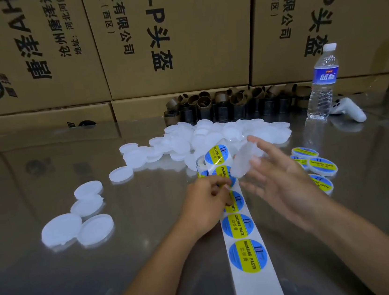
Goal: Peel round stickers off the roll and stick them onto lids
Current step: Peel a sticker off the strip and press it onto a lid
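Partly, left hand (pixel 205 202) covers sticker (pixel 239 202), lid (pixel 240 163) blurred

Sticker strip (pixel 247 256) cut off btm edge; lid (pixel 242 164) motion-blurred.

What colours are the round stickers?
The stickers are blue with a yellow band across the middle, clearest in the head view.

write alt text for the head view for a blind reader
A person's left hand pinches a round blue-and-yellow sticker on a white backing strip on a shiny table, while the right hand holds a translucent white round lid. Plain lids are heaped behind; stickered lids lie to the right.
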The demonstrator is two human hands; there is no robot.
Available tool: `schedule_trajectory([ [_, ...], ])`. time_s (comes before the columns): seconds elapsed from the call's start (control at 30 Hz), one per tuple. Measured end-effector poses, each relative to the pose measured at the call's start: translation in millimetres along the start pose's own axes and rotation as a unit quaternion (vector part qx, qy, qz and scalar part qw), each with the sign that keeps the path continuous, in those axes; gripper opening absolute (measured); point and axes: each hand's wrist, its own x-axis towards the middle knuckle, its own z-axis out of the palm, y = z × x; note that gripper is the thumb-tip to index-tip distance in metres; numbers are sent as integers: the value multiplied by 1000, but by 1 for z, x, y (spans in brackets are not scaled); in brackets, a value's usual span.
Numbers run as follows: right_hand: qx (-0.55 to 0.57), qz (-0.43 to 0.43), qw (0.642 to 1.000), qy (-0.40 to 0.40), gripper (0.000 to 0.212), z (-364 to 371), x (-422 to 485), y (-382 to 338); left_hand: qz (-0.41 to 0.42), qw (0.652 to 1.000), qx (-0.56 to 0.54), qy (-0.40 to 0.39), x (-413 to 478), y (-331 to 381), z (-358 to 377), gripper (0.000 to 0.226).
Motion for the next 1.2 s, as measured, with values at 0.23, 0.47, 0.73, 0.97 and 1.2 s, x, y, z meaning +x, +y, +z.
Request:
schedule_trajectory([
  [0.23, -177, -41, 983, -11, 41, 2, -10, 20, -12, 997, -78, -2, -3, 3, -7, 33],
  [0.47, -323, -162, 928, 91, 47, 0, -4, 34, -79, 977, -199, 25, -5, 15, -7, 29],
  [0.73, -467, -188, 860, 84, 54, 0, -5, 37, -90, 964, -249, 0, -9, 17, -1, 19],
  [0.97, -423, 197, 884, 25, 52, -6, -18, 7, -109, 957, -269, 8, -6, 13, -5, 18],
  [1.2, -412, 255, 864, -137, 13, -9, -22, -3, -88, 946, -310, 34, -4, 20, -10, 19],
])
